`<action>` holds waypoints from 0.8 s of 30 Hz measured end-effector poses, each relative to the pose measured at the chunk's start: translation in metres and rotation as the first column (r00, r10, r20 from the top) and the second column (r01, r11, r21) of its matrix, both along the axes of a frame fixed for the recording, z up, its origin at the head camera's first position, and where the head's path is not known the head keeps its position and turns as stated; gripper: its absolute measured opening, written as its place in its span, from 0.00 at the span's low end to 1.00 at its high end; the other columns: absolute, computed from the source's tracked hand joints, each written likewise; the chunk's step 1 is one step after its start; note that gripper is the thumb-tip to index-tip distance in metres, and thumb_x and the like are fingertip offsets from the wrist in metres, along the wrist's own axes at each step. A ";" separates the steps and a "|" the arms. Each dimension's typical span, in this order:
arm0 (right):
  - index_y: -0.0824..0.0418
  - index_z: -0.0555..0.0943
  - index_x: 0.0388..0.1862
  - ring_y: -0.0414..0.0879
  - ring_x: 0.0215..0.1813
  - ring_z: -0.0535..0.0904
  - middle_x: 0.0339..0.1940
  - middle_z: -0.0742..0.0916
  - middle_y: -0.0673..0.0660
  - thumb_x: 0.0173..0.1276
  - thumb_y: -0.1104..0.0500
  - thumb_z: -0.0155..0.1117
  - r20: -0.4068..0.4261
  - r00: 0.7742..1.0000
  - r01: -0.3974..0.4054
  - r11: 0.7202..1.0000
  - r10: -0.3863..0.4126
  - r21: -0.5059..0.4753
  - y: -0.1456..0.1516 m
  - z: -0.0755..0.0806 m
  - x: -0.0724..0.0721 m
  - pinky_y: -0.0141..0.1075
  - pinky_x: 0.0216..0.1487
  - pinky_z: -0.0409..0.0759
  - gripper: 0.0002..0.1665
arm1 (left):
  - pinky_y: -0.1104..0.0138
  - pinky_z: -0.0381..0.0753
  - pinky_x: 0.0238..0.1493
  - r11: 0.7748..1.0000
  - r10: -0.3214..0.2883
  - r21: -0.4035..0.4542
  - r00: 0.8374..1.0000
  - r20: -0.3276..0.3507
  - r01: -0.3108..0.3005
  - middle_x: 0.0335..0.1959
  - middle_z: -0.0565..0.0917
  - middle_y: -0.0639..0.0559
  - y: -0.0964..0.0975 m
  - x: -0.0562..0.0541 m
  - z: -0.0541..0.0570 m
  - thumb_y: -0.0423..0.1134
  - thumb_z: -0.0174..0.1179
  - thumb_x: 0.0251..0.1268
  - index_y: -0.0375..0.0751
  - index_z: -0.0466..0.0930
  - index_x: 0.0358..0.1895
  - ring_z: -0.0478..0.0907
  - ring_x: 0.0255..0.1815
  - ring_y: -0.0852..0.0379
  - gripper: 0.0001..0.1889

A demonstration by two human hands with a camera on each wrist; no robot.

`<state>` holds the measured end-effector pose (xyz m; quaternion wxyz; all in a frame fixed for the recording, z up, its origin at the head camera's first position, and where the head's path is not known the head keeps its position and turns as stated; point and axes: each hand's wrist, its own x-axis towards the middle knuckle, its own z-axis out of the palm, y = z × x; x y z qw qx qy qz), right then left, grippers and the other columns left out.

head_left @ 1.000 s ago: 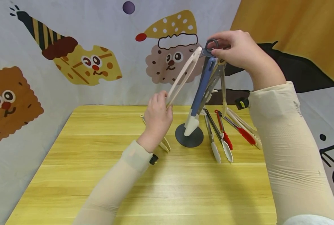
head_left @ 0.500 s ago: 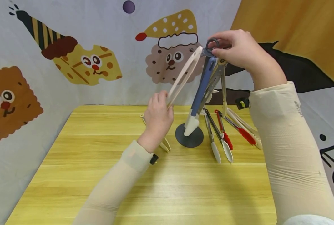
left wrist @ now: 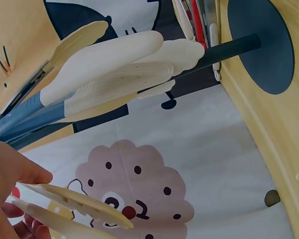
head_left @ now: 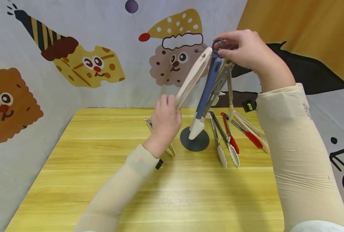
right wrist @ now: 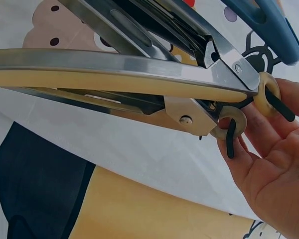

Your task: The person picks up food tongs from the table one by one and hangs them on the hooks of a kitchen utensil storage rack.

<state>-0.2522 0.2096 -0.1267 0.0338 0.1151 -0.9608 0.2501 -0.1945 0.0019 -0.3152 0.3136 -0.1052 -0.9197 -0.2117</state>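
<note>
I see that the left hand point(head_left: 167, 116), curled round the cream tongs point(head_left: 191, 76), has shifted nearer the dark stand point(head_left: 195, 143), whose top the right hand point(head_left: 245, 51) grips.

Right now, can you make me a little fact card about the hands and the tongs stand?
Left hand: holds pale pink tongs
Right hand: grips the top of the dark gray stand
Hanging on stand: blue-handled tongs, plus others
Pink tongs hooked on: can't tell
On wooden table: the stand, red-tipped tongs, white-tipped tongs, others
Behind: cartoon-print backdrop
</note>
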 end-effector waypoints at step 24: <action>0.50 0.69 0.69 0.50 0.58 0.72 0.61 0.79 0.58 0.73 0.50 0.50 0.003 1.000 0.001 1.000 -0.001 -0.010 -0.005 0.000 0.003 0.50 0.64 0.68 0.26 | 0.67 0.73 0.18 0.992 0.085 -0.092 0.996 -0.030 -0.088 0.36 0.68 0.48 0.018 -0.019 -0.018 0.57 0.66 0.53 0.40 0.63 0.43 0.68 0.31 0.54 0.29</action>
